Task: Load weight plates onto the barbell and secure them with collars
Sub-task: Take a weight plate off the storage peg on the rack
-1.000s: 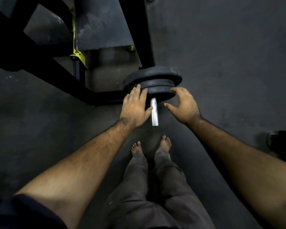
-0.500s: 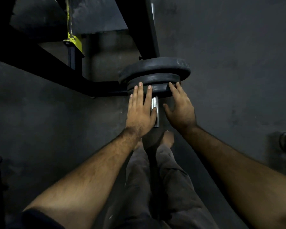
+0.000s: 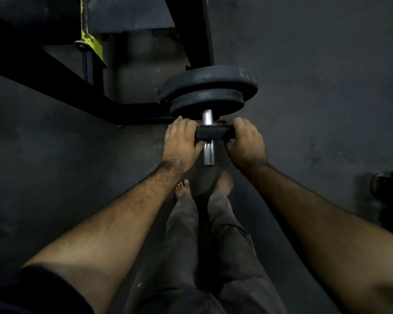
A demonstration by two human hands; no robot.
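1. Both arms reach straight out, forearms bare. The left hand (image 3: 182, 141) is clamped on the left edge of a small black plate (image 3: 214, 133), fingers over the far face and thumb tucked under the near side. The right hand (image 3: 245, 141) mirrors it on the right edge, knuckles up.
2. That small plate sits on the barbell sleeve (image 3: 208, 152), part way along, with a gap of bare steel between it and the other plates, up toward 12 o'clock.
3. Plate count: three. A big plate (image 3: 213, 79) is farthest in, a medium plate (image 3: 204, 102) is pressed against it, then the small one in the hands.
4. Plates are round, matte black, a bit scuffed at the rims. The sleeve is a shiny chrome cylinder, its end poking out toward the person.
5. A dark steel rack frame (image 3: 55, 71) with a chipped yellow bracket (image 3: 89, 41) sits at about 10 o'clock. The floor (image 3: 315, 87) is dark grey and dull, with two bare feet showing below the sleeve.
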